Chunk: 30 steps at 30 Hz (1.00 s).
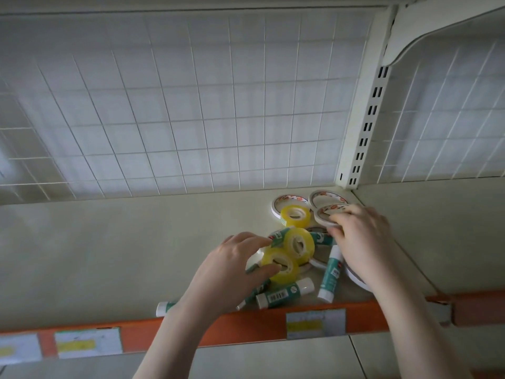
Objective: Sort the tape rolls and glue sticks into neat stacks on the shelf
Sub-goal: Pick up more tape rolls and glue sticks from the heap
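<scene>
Yellow clear-tape roll (280, 265) sits pinched in your left hand (229, 272). Your right hand (360, 236) grips a flat white tape roll (326, 214) on the cream shelf (109, 255).

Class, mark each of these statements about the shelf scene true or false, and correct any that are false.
1. The left hand grips a yellow tape roll. True.
2. The right hand holds a glue stick. False: it holds a flat white tape roll.
3. All glue sticks stand upright. False: those in view, like this glue stick, lie on their sides.
4. The shelf has an orange front edge. True.
5. A wire grid backs the shelf. True.
</scene>
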### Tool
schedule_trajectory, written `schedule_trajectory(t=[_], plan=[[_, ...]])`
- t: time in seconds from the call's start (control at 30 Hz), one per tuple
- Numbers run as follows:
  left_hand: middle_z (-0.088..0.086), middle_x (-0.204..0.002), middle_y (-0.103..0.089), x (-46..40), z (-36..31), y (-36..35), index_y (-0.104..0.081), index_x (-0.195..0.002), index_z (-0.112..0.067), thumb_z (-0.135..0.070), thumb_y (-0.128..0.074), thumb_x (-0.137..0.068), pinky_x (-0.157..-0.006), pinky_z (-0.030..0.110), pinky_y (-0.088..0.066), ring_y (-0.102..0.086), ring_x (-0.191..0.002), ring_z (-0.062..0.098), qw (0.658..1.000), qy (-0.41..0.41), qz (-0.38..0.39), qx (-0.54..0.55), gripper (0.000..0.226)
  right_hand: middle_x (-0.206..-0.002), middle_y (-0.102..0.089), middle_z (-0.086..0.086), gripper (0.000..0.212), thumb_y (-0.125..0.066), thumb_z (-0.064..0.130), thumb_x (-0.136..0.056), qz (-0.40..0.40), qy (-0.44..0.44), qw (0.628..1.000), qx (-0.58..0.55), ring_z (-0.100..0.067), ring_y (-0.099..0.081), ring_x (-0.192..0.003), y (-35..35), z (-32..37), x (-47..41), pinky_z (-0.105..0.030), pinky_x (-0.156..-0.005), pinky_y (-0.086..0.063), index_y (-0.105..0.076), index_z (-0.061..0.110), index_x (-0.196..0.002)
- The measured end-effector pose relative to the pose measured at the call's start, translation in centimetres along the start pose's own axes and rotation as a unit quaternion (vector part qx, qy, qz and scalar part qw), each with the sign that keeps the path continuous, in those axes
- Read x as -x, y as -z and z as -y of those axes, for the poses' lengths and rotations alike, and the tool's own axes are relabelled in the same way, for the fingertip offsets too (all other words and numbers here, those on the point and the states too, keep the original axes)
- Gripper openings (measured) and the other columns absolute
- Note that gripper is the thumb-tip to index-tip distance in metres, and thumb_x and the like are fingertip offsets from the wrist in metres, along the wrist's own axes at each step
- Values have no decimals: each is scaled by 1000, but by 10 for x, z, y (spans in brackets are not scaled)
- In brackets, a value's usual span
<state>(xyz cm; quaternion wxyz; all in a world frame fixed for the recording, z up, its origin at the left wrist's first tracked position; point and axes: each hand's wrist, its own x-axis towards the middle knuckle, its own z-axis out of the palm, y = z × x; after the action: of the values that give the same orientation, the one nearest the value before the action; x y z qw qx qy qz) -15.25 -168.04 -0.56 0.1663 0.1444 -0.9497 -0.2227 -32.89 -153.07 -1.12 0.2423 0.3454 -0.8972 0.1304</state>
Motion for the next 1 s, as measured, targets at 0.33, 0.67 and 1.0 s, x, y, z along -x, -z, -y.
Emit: schedule_trajectory(t=[0.33, 0.67, 1.0], plan=[[-16, -128, -51, -2, -1, 3, -66, -105, -47, -42, -69, -80, -91, 16, -32, -39, -117, 5, 996, -69, 46, -20, 26, -102, -64, 3, 17, -52, 20, -92, 48, 2, 998, 30, -22, -51, -100, 10, -7, 1, -31, -76, -32, -68, 22, -99], [-15, -129, -50, -5, -7, 3, -69, -105, -35, -31, -68, -82, -96, 26, -37, -39, -120, 6, 994, -89, 34, -47, 23, -56, -57, 0, 21, -85, 6, -58, -98, 46, 994, -36, -28, -54, -57, 20, -14, 11, -29, -59, -32, -66, 14, -59], [-9, -118, -57, 21, 3, 28, -71, -85, -27, -21, -81, -70, -88, 35, -48, -60, -102, 15, 993, 5, -117, 0, 18, -69, -64, -4, 13, -79, 3, -69, -174, 70, 971, -147, -31, -60, -70, 26, 8, 44, -38, -69, -44, -71, 8, -78]])
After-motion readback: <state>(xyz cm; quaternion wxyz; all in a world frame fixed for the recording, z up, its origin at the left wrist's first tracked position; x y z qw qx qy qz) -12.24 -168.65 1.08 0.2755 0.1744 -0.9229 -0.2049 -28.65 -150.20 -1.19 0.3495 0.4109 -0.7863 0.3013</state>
